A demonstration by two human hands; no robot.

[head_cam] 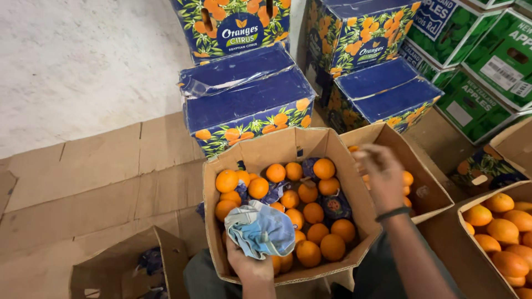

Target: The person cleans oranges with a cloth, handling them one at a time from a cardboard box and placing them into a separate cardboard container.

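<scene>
In the head view, a crumpled cloth is held in the left hand. The cloth is light blue and grey, soft and full of folds. It is bunched into a lump that is a bit wider than it is tall, and its long side runs from left to right. The grip of the left hand is closed on the bottom of the cloth. The cloth is held over the near left part of an open cardboard box, just above the oranges in it.

The oranges are round, bright and smooth. Dark blue wrapping papers are tucked between some of them. The box is plain brown, with its flaps bent outward.

The right hand is held over the right wall of this box, with the fingers curled downward. Whether anything is held in that grip cannot be told. A dark band is worn on the wrist.

A second open box with oranges is seen just behind the right hand. A third box of oranges is seen at the right edge. Closed blue boxes printed with orange pictures are stacked behind. Green boxes are stacked at the top right. Flat brown cardboard sheets are laid on the floor to the left.
</scene>
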